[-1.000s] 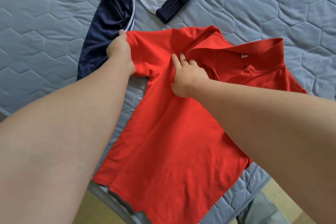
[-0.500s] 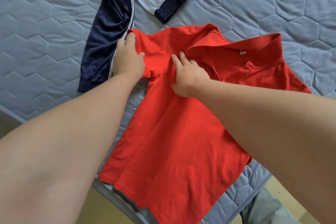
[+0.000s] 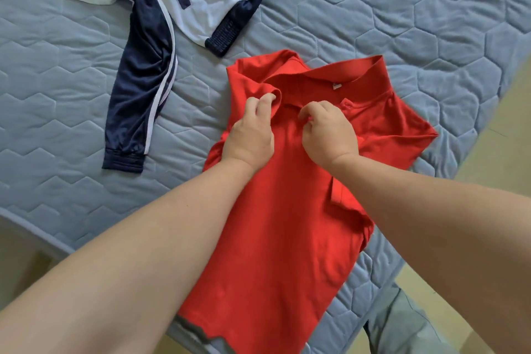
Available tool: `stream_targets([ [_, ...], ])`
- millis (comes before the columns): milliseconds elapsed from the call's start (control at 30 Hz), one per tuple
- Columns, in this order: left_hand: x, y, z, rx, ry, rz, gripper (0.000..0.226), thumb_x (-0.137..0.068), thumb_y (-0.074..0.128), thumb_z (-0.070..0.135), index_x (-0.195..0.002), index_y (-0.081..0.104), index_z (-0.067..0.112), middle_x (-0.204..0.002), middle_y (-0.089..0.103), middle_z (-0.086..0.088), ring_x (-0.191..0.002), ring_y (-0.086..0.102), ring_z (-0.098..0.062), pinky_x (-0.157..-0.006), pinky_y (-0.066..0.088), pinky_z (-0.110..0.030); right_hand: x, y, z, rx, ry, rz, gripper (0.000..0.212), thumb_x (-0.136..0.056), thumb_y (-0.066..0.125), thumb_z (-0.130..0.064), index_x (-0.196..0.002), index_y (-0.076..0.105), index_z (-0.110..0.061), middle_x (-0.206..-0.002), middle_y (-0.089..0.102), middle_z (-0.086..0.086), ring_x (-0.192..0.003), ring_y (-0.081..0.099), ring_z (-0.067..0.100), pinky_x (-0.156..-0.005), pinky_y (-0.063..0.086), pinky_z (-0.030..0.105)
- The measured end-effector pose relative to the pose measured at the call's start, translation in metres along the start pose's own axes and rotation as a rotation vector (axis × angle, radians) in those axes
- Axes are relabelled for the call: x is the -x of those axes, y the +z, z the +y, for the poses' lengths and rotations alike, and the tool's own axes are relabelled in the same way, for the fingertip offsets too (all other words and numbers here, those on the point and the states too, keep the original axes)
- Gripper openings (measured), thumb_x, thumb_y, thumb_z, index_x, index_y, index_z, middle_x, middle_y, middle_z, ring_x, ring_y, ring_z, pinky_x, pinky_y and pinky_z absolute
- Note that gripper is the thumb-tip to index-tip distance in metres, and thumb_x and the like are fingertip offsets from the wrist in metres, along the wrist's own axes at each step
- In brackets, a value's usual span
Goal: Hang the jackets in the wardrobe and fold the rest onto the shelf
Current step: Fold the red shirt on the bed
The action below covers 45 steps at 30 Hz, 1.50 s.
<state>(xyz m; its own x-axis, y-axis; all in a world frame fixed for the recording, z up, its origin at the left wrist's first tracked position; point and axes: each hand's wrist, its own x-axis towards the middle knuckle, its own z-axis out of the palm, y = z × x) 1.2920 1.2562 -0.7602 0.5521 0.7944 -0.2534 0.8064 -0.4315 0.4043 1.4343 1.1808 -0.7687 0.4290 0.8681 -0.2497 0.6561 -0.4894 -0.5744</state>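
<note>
A red polo shirt (image 3: 275,238) lies front up on the blue-grey quilted mattress (image 3: 416,23), its hem hanging over the near edge. Its left sleeve is folded in under the body. My left hand (image 3: 250,135) pinches the left tip of the collar. My right hand (image 3: 330,131) has curled fingers on the collar by the button placket. A navy and white track jacket (image 3: 161,8) lies spread at the upper left, one sleeve stretched toward me.
The mattress edge (image 3: 43,233) runs along the lower left and down the right side, with pale floor (image 3: 494,158) beyond. A grey trouser leg (image 3: 402,325) shows at the bottom right.
My left hand let go of the left sleeve, which now lies folded in, and moved right to the collar. My right hand went from pressing flat to curled at the collar.
</note>
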Motion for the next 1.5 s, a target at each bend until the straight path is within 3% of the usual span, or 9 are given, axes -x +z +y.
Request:
stream_targets([
  [133,-0.014,0.008,0.006,-0.129,-0.08,-0.328,0.058,-0.088,0.054,0.008,-0.144,0.039,0.017,-0.133,0.046,-0.011,-0.115,0.058,-0.041,-0.097,0.047,-0.049,0.011,-0.016,0.028,0.106,-0.076,0.017,0.031,-0.08,0.055,-0.006,-0.108,0.068,-0.011,-0.111,0.063,0.011,-0.1,0.054,0.038,-0.082,0.046,0.049],
  [233,-0.032,0.0,0.016,-0.16,-0.139,-0.164,0.033,-0.084,0.052,0.009,-0.117,0.053,0.017,-0.122,0.055,-0.01,-0.106,0.061,-0.041,-0.089,0.048,-0.047,0.012,-0.03,0.046,0.157,-0.007,0.092,0.035,-0.077,0.058,-0.008,-0.11,0.067,-0.015,-0.115,0.061,0.01,-0.103,0.053,0.038,-0.082,0.043,0.047],
  [367,-0.058,-0.012,0.024,-0.155,-0.139,0.061,0.036,-0.081,0.056,0.008,-0.116,0.049,0.014,-0.125,0.047,-0.012,-0.099,0.06,-0.042,-0.082,0.047,-0.051,0.0,-0.053,0.074,0.165,0.188,0.178,0.042,-0.079,0.058,-0.014,-0.12,0.06,-0.02,-0.124,0.056,0.008,-0.114,0.051,0.034,-0.093,0.036,0.046],
  [533,-0.087,-0.013,0.028,-0.282,-0.208,-0.108,0.06,-0.085,0.061,0.044,-0.137,0.047,0.016,-0.14,0.047,-0.011,-0.123,0.055,-0.036,-0.097,0.046,-0.049,-0.02,-0.069,0.099,0.131,0.364,0.125,0.049,-0.085,0.057,-0.022,-0.134,0.05,-0.014,-0.134,0.05,0.012,-0.126,0.044,0.035,-0.103,0.033,0.047],
  [733,-0.122,-0.017,0.05,-0.564,-0.223,-0.1,0.038,-0.086,0.056,0.016,-0.123,0.063,0.014,-0.125,0.065,-0.018,-0.121,0.058,-0.038,-0.098,0.046,-0.043,-0.048,-0.076,0.098,0.109,0.376,0.058,0.057,-0.093,0.059,-0.037,-0.144,0.043,-0.017,-0.136,0.057,0.009,-0.13,0.046,0.034,-0.105,0.036,0.048],
  [967,-0.166,-0.021,0.089,0.054,-0.419,0.108,0.025,-0.085,0.051,0.015,-0.11,0.057,0.015,-0.12,0.064,-0.016,-0.109,0.063,-0.037,-0.09,0.051,-0.038,-0.06,-0.075,0.104,0.083,0.378,-0.001,0.038,-0.099,0.052,-0.036,-0.132,0.054,-0.017,-0.131,0.057,0.01,-0.128,0.046,0.034,-0.103,0.035,0.046],
  [1100,-0.181,-0.01,0.111,0.706,-0.627,0.074,0.018,-0.09,0.052,0.003,-0.092,0.047,0.019,-0.107,0.063,-0.016,-0.062,0.074,-0.031,-0.059,0.063,-0.041,-0.064,-0.075,0.109,0.081,0.418,-0.026,0.034,-0.099,0.051,-0.035,-0.127,0.056,-0.015,-0.13,0.057,0.011,-0.127,0.047,0.035,-0.102,0.036,0.048],
  [1300,-0.169,-0.003,0.087,-0.011,-0.263,-0.005,0.034,-0.08,0.056,0.013,-0.114,0.056,0.017,-0.126,0.058,-0.011,-0.111,0.062,-0.034,-0.097,0.049,-0.039,-0.065,-0.078,0.113,0.025,0.466,-0.034,0.039,-0.099,0.048,-0.045,-0.124,0.054,-0.015,-0.13,0.057,0.009,-0.124,0.053,0.033,-0.103,0.037,0.05],
  [1500,-0.151,-0.004,0.054,-0.357,-0.401,-0.124,0.049,-0.087,0.053,0.025,-0.133,0.051,0.009,-0.141,0.048,-0.018,-0.129,0.051,-0.043,-0.104,0.042,-0.048,-0.038,-0.074,0.123,0.291,0.447,-0.006,0.056,-0.097,0.036,-0.062,-0.119,0.057,-0.014,-0.126,0.06,0.015,-0.122,0.052,0.038,-0.101,0.037,0.052],
])
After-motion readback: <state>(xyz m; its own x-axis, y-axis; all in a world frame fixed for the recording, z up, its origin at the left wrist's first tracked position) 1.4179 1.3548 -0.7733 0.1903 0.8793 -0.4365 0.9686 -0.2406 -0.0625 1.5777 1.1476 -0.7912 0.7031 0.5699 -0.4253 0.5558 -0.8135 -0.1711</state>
